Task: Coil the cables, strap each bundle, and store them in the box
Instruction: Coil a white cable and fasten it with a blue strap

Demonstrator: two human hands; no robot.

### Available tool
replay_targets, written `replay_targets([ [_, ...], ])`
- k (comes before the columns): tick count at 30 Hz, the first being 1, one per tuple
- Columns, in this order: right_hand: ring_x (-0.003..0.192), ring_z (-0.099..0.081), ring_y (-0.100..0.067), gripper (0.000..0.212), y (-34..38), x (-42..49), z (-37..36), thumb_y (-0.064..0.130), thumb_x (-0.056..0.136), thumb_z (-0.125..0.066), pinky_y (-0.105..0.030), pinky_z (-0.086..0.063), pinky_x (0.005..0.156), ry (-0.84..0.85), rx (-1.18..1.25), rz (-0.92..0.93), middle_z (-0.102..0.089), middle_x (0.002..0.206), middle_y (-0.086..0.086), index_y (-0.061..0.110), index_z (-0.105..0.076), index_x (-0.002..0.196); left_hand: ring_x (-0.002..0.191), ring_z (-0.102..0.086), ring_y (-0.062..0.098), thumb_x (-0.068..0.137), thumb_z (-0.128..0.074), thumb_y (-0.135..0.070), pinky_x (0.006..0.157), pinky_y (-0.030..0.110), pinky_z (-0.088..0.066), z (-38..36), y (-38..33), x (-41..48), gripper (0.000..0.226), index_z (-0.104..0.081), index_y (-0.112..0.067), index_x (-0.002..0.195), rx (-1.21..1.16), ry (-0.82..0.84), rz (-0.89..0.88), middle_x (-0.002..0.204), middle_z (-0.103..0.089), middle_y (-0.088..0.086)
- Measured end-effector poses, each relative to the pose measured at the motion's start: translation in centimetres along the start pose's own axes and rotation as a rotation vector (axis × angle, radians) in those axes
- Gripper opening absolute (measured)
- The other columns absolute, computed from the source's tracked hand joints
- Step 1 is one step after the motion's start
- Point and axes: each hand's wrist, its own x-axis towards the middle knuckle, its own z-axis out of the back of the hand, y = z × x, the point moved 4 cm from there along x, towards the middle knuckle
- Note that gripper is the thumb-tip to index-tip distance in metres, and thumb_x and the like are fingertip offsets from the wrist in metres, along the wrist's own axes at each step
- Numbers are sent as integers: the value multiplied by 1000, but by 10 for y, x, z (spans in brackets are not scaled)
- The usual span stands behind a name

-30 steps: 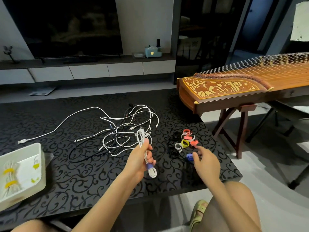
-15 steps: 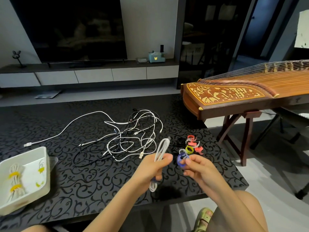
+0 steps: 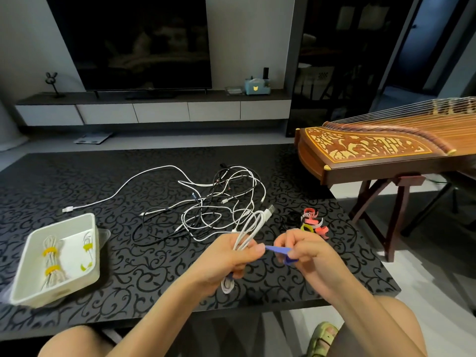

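My left hand (image 3: pixel 226 261) grips a coiled white cable (image 3: pixel 251 228) whose loops and USB plug stick up above the fist, with a loop hanging below. My right hand (image 3: pixel 309 253) pinches a blue strap (image 3: pixel 279 250), stretched flat between both hands. A tangle of loose white and black cables (image 3: pixel 219 202) lies on the black patterned table (image 3: pixel 128 274) beyond my hands. The white box (image 3: pixel 94 251) stands at the left and holds a white bundle with two yellow straps (image 3: pixel 50 261). A heap of red, pink and yellow straps (image 3: pixel 313 222) lies just past my right hand.
A wooden zither on a stand (image 3: pixel 373 153) borders the table's right side. A TV console (image 3: pixel 154 109) runs along the far wall under a dark screen. A foot in a green sandal (image 3: pixel 322 338) is below the table's front edge.
My right hand picked a blue strap from the heap and brought it to the cable. It now pulls the strap out straight beside the bundle in my left hand.
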Motion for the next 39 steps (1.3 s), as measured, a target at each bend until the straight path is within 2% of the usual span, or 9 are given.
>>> replay_targets([
  [5,44,-13,-12,25,-7,-1,-10,6,60,-46,-22,-9,45,3,-63,-171,-22,46,1,16,-24,57,45,-29,7,70,-74,-28,44,18,-27,4,-4,-2,29,-49,-14,67,174,-82,-61,51,-36,-7],
  [9,42,-14,-10,27,-12,-4,-12,18,96,-50,-23,-10,44,15,-312,-180,-24,45,4,14,-44,70,44,-30,7,80,-75,-17,45,18,-26,8,-4,-4,30,-49,-13,66,304,-123,-55,50,-38,-7],
  [14,43,-18,-9,17,13,-11,-5,18,91,-59,-25,-13,48,-191,-363,105,-27,46,5,6,-63,80,44,-25,9,87,-44,-64,46,21,-30,15,10,-1,54,-60,-13,96,-31,-228,171,52,-33,-5],
  [16,44,-20,-9,13,21,-8,-8,17,88,-61,-25,-15,47,-277,-158,202,-27,47,5,7,-65,79,40,-30,9,98,-27,-53,45,21,-38,12,19,5,55,-62,-10,101,-123,-223,254,48,-34,-4],
  [22,41,-34,-16,14,-10,15,-41,20,87,-65,-24,-32,42,-250,-3,72,-38,47,-5,7,-70,84,54,-61,15,102,-40,-18,60,27,-53,-5,10,11,28,-62,0,103,16,-85,147,69,-62,10],
  [24,44,-38,-19,17,-19,15,-41,20,88,-65,-26,-37,43,-280,-40,69,-48,53,-11,4,-71,83,50,-56,12,101,-41,-16,54,23,-50,-5,10,11,27,-64,-2,104,33,-116,142,74,-63,11],
  [27,42,-46,-1,11,-27,10,-40,13,88,-65,-8,-35,44,-323,-44,67,-57,52,9,7,-74,86,41,-40,10,98,-41,-9,43,20,-35,-4,12,9,26,-66,-7,91,7,-201,149,69,-55,9],
  [34,58,-55,-6,18,-33,-1,-47,17,91,-61,-16,-42,58,-294,-84,84,-63,63,-6,6,-75,85,40,-50,13,98,-45,-29,43,20,-42,-2,22,13,39,-60,-4,72,-283,-364,175,62,-61,11],
  [39,54,-50,-1,26,-33,-16,-41,8,96,-50,-13,-40,56,-165,-268,99,-58,58,0,24,-68,106,42,-46,12,98,-48,-34,37,16,-35,2,14,7,37,-51,-5,75,-56,-437,95,59,-52,10],
])
